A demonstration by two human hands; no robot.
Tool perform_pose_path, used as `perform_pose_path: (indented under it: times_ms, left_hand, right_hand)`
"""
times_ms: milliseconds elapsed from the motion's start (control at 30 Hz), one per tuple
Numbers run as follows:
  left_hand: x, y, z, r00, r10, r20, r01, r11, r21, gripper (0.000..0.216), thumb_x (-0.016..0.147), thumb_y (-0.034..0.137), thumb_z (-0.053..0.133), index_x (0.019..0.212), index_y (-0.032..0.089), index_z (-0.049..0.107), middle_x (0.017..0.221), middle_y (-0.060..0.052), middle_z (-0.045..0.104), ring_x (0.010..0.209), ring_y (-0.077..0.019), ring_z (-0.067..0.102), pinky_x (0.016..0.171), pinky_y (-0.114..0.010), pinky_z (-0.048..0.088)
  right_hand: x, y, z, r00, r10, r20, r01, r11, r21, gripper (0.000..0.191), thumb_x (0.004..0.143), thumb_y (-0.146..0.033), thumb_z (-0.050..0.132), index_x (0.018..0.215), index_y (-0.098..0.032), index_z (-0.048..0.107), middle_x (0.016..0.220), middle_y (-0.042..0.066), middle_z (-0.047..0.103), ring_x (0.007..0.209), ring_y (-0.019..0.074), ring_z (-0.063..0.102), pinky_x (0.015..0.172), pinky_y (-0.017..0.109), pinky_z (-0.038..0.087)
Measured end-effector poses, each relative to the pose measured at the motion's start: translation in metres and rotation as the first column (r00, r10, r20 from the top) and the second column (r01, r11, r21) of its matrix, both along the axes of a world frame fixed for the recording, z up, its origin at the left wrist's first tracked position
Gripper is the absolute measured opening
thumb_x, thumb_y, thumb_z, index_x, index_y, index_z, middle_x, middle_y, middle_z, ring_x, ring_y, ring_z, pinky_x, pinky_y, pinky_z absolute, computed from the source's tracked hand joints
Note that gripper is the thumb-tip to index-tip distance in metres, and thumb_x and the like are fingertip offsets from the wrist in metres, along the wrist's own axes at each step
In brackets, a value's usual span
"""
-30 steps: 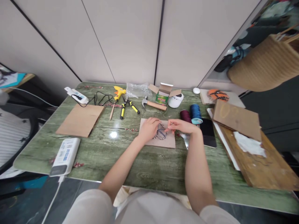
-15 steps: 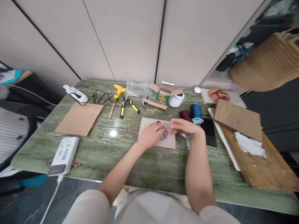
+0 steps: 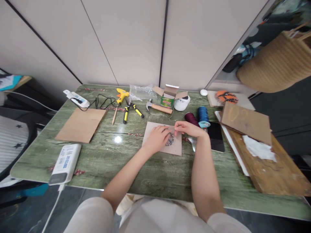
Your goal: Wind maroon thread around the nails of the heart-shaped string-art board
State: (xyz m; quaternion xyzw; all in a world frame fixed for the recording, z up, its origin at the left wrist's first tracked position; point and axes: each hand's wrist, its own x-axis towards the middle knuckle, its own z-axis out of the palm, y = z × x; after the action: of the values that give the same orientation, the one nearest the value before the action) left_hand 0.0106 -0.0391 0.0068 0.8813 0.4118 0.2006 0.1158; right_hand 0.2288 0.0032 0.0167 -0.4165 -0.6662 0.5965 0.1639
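Observation:
A small light-brown board (image 3: 175, 150) lies on the table in front of me. On it is a dark ring with crossing lines (image 3: 170, 140), perhaps nails and thread, partly covered by my fingers. My left hand (image 3: 156, 139) rests flat on the board, its fingers stretched over the ring's left and upper edge. Above the board's right side, my right hand (image 3: 188, 128) is bent at the wrist, with thumb and fingertips pinched together beside the ring. Whatever sits in that pinch is too small to make out.
Behind the board lie a claw hammer (image 3: 159, 107), yellow-handled pliers (image 3: 132, 111), a glue gun (image 3: 121, 95) and an open green box (image 3: 167, 101). Maroon (image 3: 191, 119) and blue thread spools (image 3: 203, 116) stand near my right hand. Wooden boards (image 3: 279, 171) are stacked at right; a power bank (image 3: 65, 163) lies left.
My right hand's pinched fingers have shifted slightly near the ring's right edge. My left hand stays on the board. The whole view has moved a little.

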Motion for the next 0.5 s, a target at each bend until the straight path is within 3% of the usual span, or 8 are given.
perform_pose_path:
  times_ms: [167,333,500]
  left_hand:
    - [0.017,0.021,0.009,0.999,0.031,0.040,-0.026,0.991,-0.133,0.025,0.082,0.038,0.056,0.098,0.023,0.066,0.102,-0.004,0.064,0.102,-0.0205,0.052,0.091,-0.036,0.041]
    - [0.023,0.035,0.016,0.999,-0.042,0.002,0.041,0.957,-0.288,0.021,0.079,0.041,0.058,0.085,0.027,0.072,0.084,-0.002,0.067,0.092,-0.0208,0.054,0.086,-0.034,0.039]
    - [0.028,0.034,0.017,0.997,-0.005,-0.071,-0.013,0.966,-0.257,0.018,0.073,0.042,0.063,0.077,0.027,0.073,0.077,-0.003,0.067,0.093,-0.0242,0.053,0.084,-0.037,0.038]
  right_hand:
    - [-0.001,0.000,0.000,1.000,0.016,-0.020,-0.016,1.000,-0.014,0.031,0.080,-0.049,0.052,0.084,-0.018,0.048,0.077,0.004,0.067,0.059,0.0103,0.047,0.054,0.025,0.031]
    - [0.000,0.001,-0.002,1.000,-0.028,0.011,0.028,1.000,-0.004,0.033,0.079,-0.049,0.053,0.084,-0.017,0.049,0.075,0.003,0.065,0.061,0.0111,0.050,0.053,0.024,0.030]
    - [0.000,0.003,-0.007,0.999,-0.040,-0.031,0.040,0.999,0.023,0.030,0.080,-0.047,0.053,0.083,-0.017,0.049,0.073,0.002,0.066,0.057,0.0098,0.047,0.053,0.024,0.030]
